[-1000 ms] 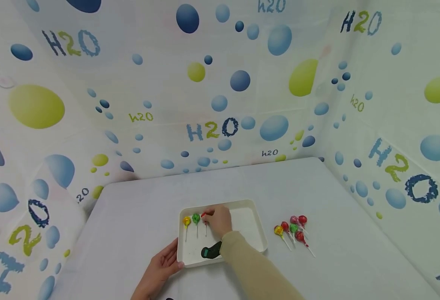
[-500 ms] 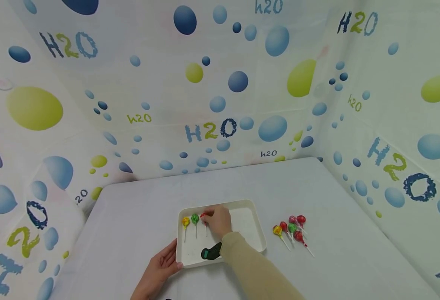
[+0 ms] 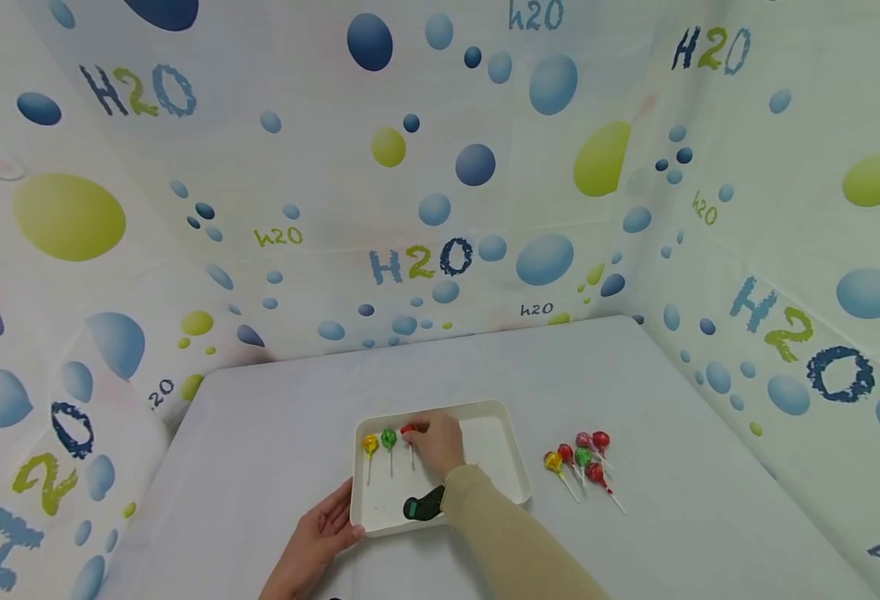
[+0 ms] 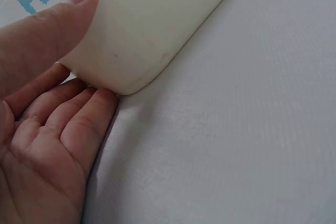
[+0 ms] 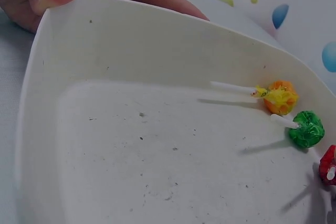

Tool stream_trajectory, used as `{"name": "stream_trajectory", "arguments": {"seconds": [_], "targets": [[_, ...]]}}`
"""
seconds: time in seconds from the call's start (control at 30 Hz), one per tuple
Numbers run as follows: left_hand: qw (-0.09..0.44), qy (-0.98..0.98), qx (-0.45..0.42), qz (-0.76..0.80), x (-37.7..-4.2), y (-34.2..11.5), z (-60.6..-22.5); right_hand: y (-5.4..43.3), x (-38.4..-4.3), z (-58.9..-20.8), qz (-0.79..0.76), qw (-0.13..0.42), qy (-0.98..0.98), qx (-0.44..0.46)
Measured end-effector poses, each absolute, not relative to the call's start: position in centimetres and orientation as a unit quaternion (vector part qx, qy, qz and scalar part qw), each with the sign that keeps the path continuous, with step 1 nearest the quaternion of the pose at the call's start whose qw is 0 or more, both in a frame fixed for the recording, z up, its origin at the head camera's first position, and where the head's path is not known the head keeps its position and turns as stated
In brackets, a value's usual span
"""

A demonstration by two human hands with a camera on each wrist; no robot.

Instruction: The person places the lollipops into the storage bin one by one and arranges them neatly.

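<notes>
A white rectangular tray point(image 3: 382, 505) lies on the table. My left hand point(image 3: 325, 532) holds its near left corner; in the left wrist view the thumb point(image 4: 79, 11) lies at the rim and the fingers point(image 4: 86, 124) press against the outer wall. My right hand point(image 3: 440, 446) reaches into the tray, thumb and fingertips pinching a red lollipop point(image 3: 408, 431) by its wrapped head, with the stick toward me. Left of it in a row lie a green lollipop point(image 3: 388, 437) and a yellow-orange lollipop point(image 3: 369, 444), sticks toward me, also seen in the right wrist view.
Right of the tray, a loose pile of several lollipops lies on the table, among them a yellow-red lollipop point(image 3: 553, 462) and a red lollipop point(image 3: 596, 473). The white table point(image 3: 290, 417) meets a patterned backdrop point(image 3: 320, 275) behind and at both sides.
The view shifts slightly. My right fingers stay at the red lollipop, whose head and stick show a little more now. My left hand keeps its place at the tray corner.
</notes>
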State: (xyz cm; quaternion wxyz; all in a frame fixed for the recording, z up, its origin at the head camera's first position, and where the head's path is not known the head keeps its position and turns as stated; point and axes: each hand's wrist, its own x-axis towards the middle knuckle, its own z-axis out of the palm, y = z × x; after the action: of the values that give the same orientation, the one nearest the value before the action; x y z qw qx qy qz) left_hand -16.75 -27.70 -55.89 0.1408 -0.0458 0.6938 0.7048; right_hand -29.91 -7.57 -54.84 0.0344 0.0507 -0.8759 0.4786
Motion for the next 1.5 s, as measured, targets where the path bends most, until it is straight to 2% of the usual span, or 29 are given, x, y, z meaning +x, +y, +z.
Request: {"name": "stream_trajectory", "arguments": {"seconds": [0.33,0.6,0.8,1.03,1.27,1.5], "targets": [[0.130,0.701,-0.038,0.700,-16.9,-27.7,-56.1,-5.7,-30.2,-53.7,0.495,0.020,-0.868,0.031],[0.127,0.712,-0.054,0.688,-16.7,-27.8,-56.2,-2.1,-30.2,-52.1,0.538,0.012,-0.842,0.036],[0.138,0.709,-0.051,0.690,-16.6,-27.9,-56.3,3.3,-30.9,-50.7,0.546,0.022,-0.837,0.027],[0.147,0.717,-0.065,0.678,-16.7,-27.9,-56.4,11.4,-31.6,-49.5,0.536,0.037,-0.843,-0.033],[0.145,0.719,-0.068,0.676,-16.8,-27.8,-56.5,19.4,-31.2,-50.1,0.508,0.041,-0.858,-0.062],[0.139,0.724,-0.073,0.672,-16.9,-27.6,-56.4,23.6,-29.7,-51.9,0.479,0.018,-0.875,-0.063]]}}
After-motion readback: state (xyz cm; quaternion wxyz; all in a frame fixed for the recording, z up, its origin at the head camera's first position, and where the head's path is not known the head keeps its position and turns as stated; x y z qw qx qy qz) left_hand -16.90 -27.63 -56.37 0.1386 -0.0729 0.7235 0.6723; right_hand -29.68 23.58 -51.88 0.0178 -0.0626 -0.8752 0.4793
